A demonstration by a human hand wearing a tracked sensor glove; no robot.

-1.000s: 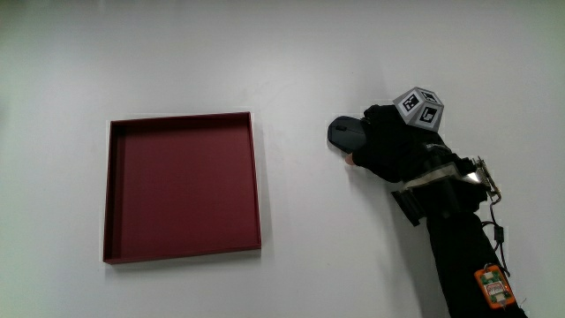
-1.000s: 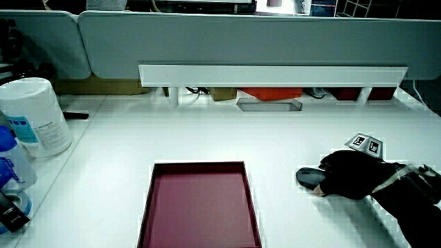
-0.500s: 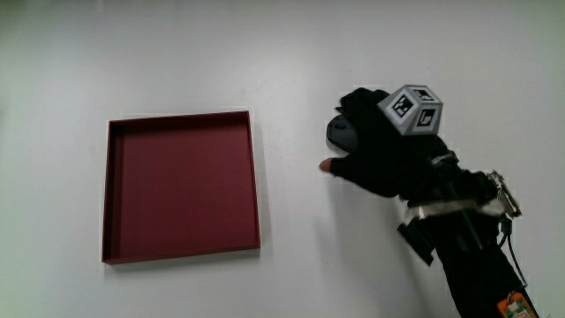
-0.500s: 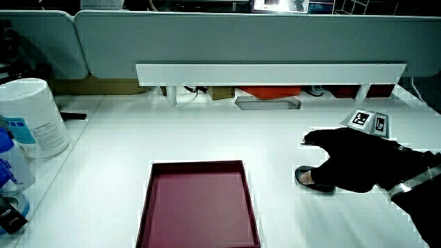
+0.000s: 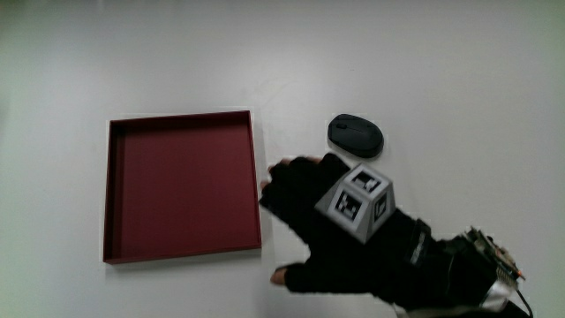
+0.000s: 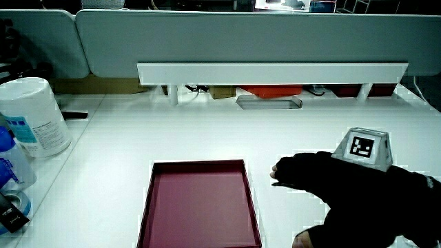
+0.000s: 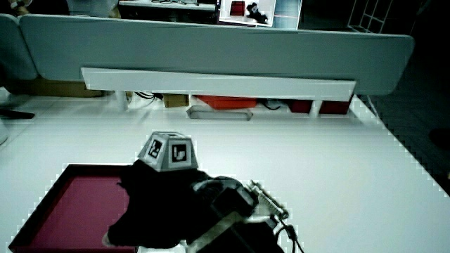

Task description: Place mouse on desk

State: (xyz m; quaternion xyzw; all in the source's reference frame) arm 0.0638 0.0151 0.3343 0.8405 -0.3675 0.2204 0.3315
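A dark grey mouse (image 5: 356,135) lies alone on the white table (image 5: 415,71), a short way from the corner of an empty dark red tray (image 5: 181,190). The gloved hand (image 5: 305,216) hovers nearer to the person than the mouse, between it and the tray's edge. Its fingers are spread and hold nothing. The patterned cube (image 5: 356,199) rides on its back. In both side views the hand (image 6: 324,189) (image 7: 165,200) is raised beside the tray (image 6: 196,203) (image 7: 67,204) and covers the mouse.
A white canister (image 6: 34,117) and a blue bottle (image 6: 8,165) stand at the table's edge beside the tray. A low grey partition (image 6: 241,38) with a white rail (image 6: 272,73) closes the table's end farthest from the person.
The hand has let go of the mouse, lifted off it and drawn back toward the person and the tray, fingers now spread. The mouse stays where it lay on the table.
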